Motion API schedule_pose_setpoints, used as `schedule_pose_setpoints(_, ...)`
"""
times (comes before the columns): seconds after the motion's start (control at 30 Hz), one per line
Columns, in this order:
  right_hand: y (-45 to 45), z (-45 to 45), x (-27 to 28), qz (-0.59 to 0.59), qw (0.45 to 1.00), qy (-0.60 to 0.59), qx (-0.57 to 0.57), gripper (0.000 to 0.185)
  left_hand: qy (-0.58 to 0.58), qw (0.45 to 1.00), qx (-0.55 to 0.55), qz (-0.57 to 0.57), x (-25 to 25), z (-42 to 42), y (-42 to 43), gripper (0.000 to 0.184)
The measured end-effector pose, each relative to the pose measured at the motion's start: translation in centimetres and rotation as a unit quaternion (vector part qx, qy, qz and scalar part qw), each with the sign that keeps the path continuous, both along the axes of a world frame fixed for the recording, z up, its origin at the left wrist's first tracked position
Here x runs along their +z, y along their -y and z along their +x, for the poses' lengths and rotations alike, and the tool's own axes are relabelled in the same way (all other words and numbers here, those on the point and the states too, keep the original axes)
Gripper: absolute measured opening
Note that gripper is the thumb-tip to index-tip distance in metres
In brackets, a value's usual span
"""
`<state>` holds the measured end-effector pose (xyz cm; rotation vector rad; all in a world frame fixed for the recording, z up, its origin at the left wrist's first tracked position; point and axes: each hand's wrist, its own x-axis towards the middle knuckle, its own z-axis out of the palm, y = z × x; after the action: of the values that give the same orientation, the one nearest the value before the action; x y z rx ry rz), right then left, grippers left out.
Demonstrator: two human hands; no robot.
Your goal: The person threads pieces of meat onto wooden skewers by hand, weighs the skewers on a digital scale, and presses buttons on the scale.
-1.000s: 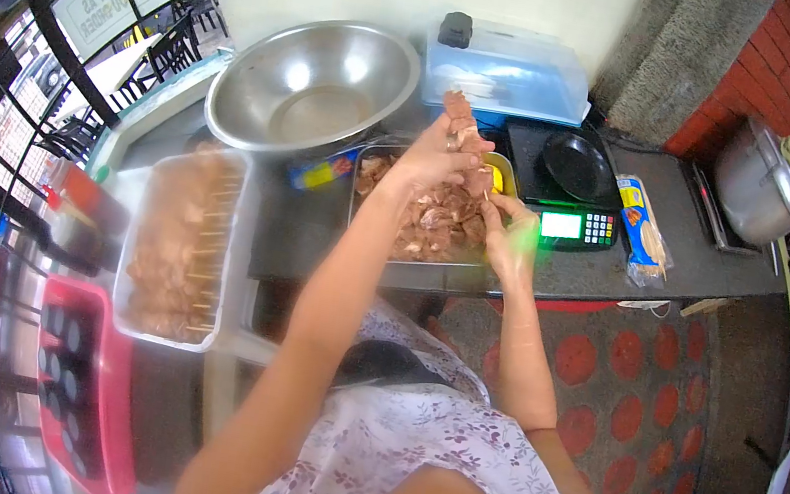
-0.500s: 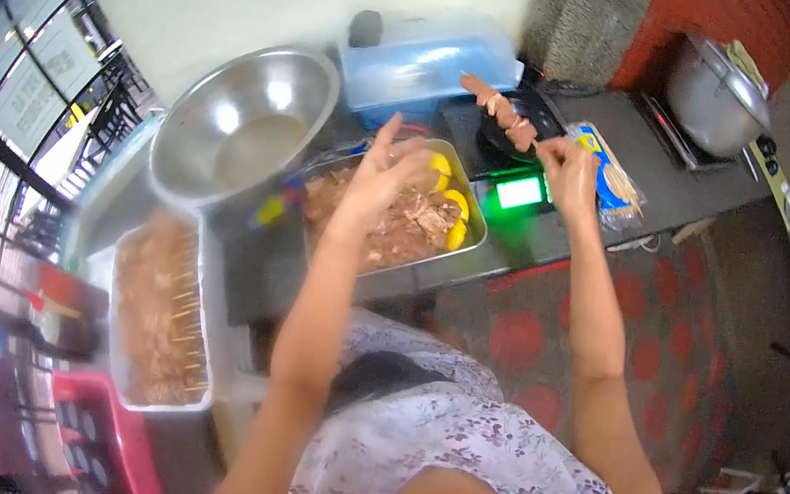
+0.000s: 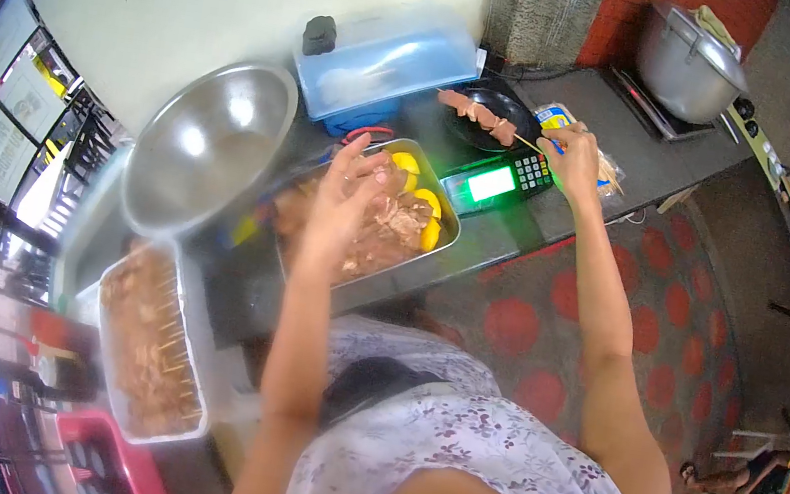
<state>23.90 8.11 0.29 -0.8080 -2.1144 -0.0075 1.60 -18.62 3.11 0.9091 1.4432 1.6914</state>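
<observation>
My right hand (image 3: 572, 161) pinches the bare end of a meat skewer (image 3: 477, 117). Its threaded pieces lie over the round black plate (image 3: 526, 116) of a digital scale with a lit green display (image 3: 491, 185); whether they touch the plate I cannot tell. Above a metal tray (image 3: 454, 233) my left hand (image 3: 347, 190) is raised, fingers apart and slightly blurred, with nothing in it. Under that hand the tray holds raw sliced meat (image 3: 379, 250) and yellow pieces (image 3: 431, 217) along its right side.
Left of the tray stands a big steel bowl (image 3: 219, 136). A white tray (image 3: 200, 412) of finished skewers lies nearer me. Behind are a blue lidded container (image 3: 390, 69) and, at the right, a pot (image 3: 693, 67). A pack of sticks (image 3: 555, 116) lies beyond my right hand.
The view has shifted, so the counter sits farther left. The skewer is more level over the scale plate, with more bare stick showing by my right hand. My left hand stays over the tray.
</observation>
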Motion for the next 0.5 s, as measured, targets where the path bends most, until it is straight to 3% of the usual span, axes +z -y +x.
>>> schedule_pose_setpoints(0.1,0.9,1.3,0.3,-0.054,0.998,-0.008,-0.025,0.016,-0.012,1.0,0.011,0.002,0.0,-0.1,0.1,0.055)
schedule_pose_setpoints(0.5,1.4,2.7,-0.3,-0.072,0.994,-0.071,-0.04,0.013,-0.084,0.995,0.044,0.026,-0.6,-1.2,0.5,0.04)
